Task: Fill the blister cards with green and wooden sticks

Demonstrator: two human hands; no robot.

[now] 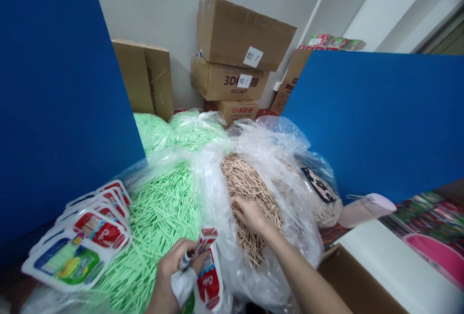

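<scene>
My left hand (pixel 176 266) is closed around a printed cola candy pouch (pixel 203 242), held low in front of me. Another red and white cola pouch (pixel 210 282) hangs just below it. My right hand (pixel 250 213) reaches onto the heap of thin brown candy sticks (pixel 255 191) in an opened clear bag, its fingers curled together among them; the fingertips are partly hidden. To the left lies a heap of thin green sticks (pixel 163 207) in another clear bag. A fanned stack of flat printed pouches (pixel 85 239) rests on the green sticks' left side.
Blue panels stand at left (pixel 65 87) and right (pixel 373 121). Cardboard boxes (pixel 232 79) are stacked behind the bags. On the right are a phone in a patterned case (pixel 319 185), a pink cup (pixel 366 209), an open carton (pixel 357 280) and a pink basin (pixel 435 258).
</scene>
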